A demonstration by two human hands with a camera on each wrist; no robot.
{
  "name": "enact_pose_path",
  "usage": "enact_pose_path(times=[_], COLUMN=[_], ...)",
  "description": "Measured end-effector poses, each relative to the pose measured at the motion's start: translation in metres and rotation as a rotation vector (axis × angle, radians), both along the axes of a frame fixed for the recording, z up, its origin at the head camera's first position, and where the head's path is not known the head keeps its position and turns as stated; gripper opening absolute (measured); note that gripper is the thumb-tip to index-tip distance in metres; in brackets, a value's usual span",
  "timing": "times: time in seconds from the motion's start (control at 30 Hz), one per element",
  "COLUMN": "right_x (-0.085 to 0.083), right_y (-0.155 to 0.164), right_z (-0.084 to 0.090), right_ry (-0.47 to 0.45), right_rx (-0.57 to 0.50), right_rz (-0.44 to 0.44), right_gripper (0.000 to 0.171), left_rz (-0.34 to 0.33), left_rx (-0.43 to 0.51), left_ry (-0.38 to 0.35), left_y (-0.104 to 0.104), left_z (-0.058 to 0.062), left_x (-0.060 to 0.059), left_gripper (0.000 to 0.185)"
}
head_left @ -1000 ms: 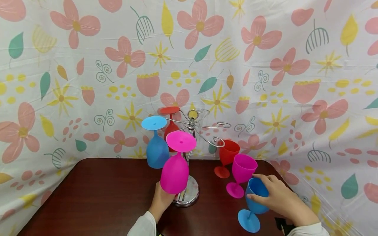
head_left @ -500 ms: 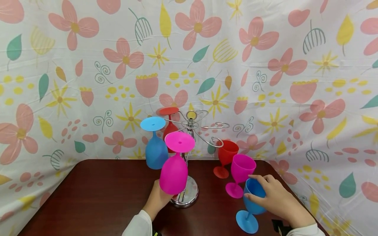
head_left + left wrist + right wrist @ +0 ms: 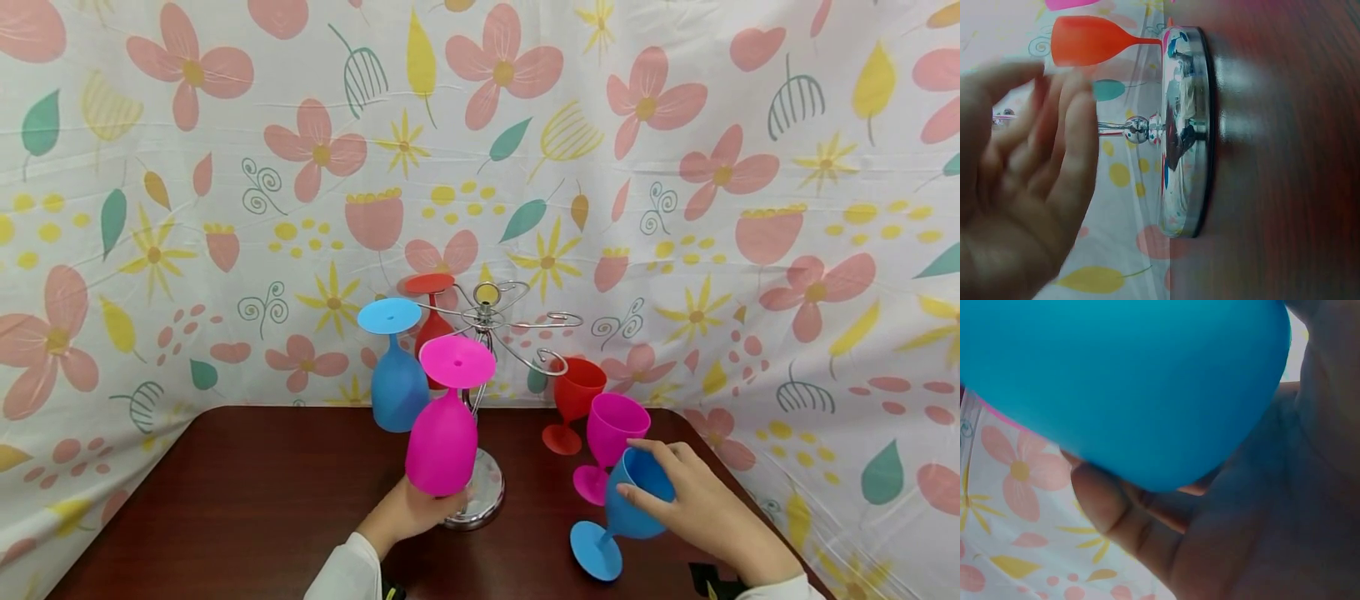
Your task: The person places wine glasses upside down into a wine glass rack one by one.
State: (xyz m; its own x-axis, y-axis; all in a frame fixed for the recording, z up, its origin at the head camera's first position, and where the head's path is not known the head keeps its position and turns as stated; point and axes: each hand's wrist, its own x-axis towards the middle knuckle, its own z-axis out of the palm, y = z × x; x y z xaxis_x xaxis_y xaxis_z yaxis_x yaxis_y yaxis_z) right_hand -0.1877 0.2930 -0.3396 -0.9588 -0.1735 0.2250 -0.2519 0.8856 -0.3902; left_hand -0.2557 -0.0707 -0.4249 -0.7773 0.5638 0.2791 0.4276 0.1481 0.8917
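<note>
- A floral cloth (image 3: 465, 208) fills everything behind.
- In front of it spreads a dark wooden table (image 3: 247, 500).
- A chrome stand (image 3: 491, 490) rises from its round base on the tabletop, with curled wire arms at the top; those on the right carry no goblet.
- My right hand (image 3: 708, 504) pinches the bowl of a tilted blue goblet (image 3: 628, 510) between thumb and fingers, at the table's right front.
- That goblet's mouth leans toward my palm and its foot points left; whether the foot touches the wood I cannot tell.
- My left hand (image 3: 408, 510) is by the stand, below the hanging pink goblet (image 3: 444, 446), its fingers loosely bent with nothing seen between them; I cannot tell whether it touches the post.
- Upside down beyond it are a hanging blue goblet (image 3: 400, 392) and a partly hidden hanging red goblet (image 3: 435, 325).
- Upright right of the stand are a standing pink goblet (image 3: 611, 429), just beside the one I hold, and behind it a standing red goblet (image 3: 573, 396).
</note>
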Motion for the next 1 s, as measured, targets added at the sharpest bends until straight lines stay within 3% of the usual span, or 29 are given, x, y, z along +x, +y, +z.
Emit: enact_pose_path(times=[0.07, 0.13, 0.27, 0.4, 0.53, 0.63, 0.77, 0.87, 1.0], right_x=[0.001, 0.002, 0.002, 0.001, 0.001, 0.001, -0.001, -0.001, -0.003], right_y=[-0.001, -0.002, -0.004, -0.003, -0.003, -0.004, -0.005, -0.007, -0.009], right_z=[0.001, 0.002, 0.004, 0.006, 0.006, 0.004, 0.0, -0.005, -0.012], right_ry=[0.008, 0.014, 0.009, -0.073, -0.267, -0.386, -0.409, -0.423, -0.471], right_rx=[-0.026, -0.047, -0.103, -0.203, -0.334, -0.406, -0.434, -0.462, -0.545], right_rz=[0.012, 0.027, 0.076, 0.135, 0.134, 0.111, 0.131, 0.136, 0.159], right_gripper=[0.07, 0.066, 0.057, 0.048, 0.05, 0.06, 0.063, 0.063, 0.062], left_rz=[-0.117, -0.187, -0.227, -0.257, -0.249, -0.219, -0.128, -0.092, -0.138], left_rx=[-0.046, -0.107, -0.206, -0.21, -0.103, 0.019, 0.159, 0.265, 0.409], left_ry=[0.015, 0.017, -0.015, -0.028, -0.013, -0.058, -0.097, -0.04, 0.071], left_y=[0.003, 0.006, 0.011, 0.018, 0.034, 0.047, 0.061, 0.068, 0.074], left_z=[-0.01, -0.02, -0.032, -0.037, -0.04, -0.039, -0.034, -0.031, -0.027], left_x=[-0.004, -0.007, -0.01, -0.008, -0.003, 0.005, 0.017, 0.025, 0.033], left_gripper=[0.018, 0.015, 0.018, 0.02, 0.022, 0.026, 0.033, 0.037, 0.041])
